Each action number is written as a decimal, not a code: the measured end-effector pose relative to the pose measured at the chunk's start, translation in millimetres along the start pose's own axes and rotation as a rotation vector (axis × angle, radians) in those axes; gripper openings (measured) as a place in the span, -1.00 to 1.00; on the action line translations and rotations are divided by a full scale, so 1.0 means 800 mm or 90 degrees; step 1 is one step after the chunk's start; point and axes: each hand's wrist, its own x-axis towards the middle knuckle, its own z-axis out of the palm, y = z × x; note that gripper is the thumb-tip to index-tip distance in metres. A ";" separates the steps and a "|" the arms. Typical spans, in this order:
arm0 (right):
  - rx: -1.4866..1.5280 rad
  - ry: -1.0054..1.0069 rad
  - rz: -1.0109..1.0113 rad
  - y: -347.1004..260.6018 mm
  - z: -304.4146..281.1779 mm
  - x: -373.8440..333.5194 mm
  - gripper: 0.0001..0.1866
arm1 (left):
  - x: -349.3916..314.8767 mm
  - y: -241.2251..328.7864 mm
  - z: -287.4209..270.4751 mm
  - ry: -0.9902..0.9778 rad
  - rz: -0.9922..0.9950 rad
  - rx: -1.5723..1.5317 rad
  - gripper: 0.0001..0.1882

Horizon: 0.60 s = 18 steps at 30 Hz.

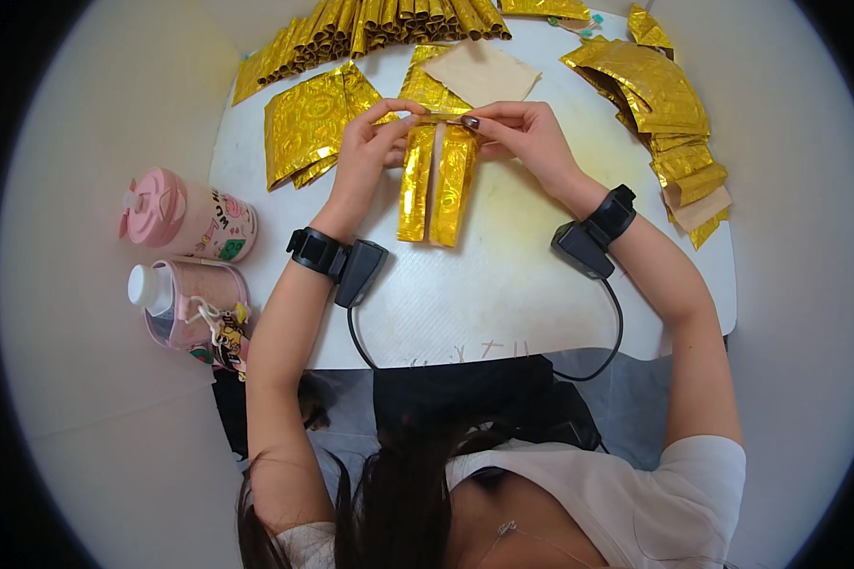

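Note:
Between my two hands is a gold foil paper [453, 190], its long sides folded inward so that a narrow gap runs down its middle. My left hand [384, 133] pinches the far left corner of it with thumb and fingers. At the far right corner my right hand [517, 133] does the same, its dark-nailed thumb pressing on the edge. The far edge between the fingertips looks turned over into a thin strip. Just beyond lie another gold sheet [429, 81] and a plain tan sheet [484, 71].
Rolled gold paper tubes [399, 21] are heaped at the back left of the white table [503, 303]. A stack of gold sheets [308, 119] lies left. Folded gold pieces [659, 95] fan out at the right. A pink tumbler [194, 213] and a white-capped bottle [157, 289] stand left.

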 end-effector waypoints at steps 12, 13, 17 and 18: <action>-0.013 -0.060 -0.039 0.002 -0.003 0.002 -0.71 | 0.001 -0.001 -0.003 -0.045 -0.014 0.164 -0.73; -0.013 -0.060 -0.039 0.001 -0.002 0.001 -0.71 | 0.000 0.002 -0.003 -0.045 -0.015 0.163 -0.73; 0.009 -0.069 -0.012 -0.003 0.003 0.000 -0.73 | 0.003 0.001 -0.020 -0.089 -0.023 0.098 -0.75; 0.029 -0.075 -0.008 -0.003 0.003 0.000 -0.73 | 0.004 0.001 -0.022 -0.117 -0.014 0.102 -0.76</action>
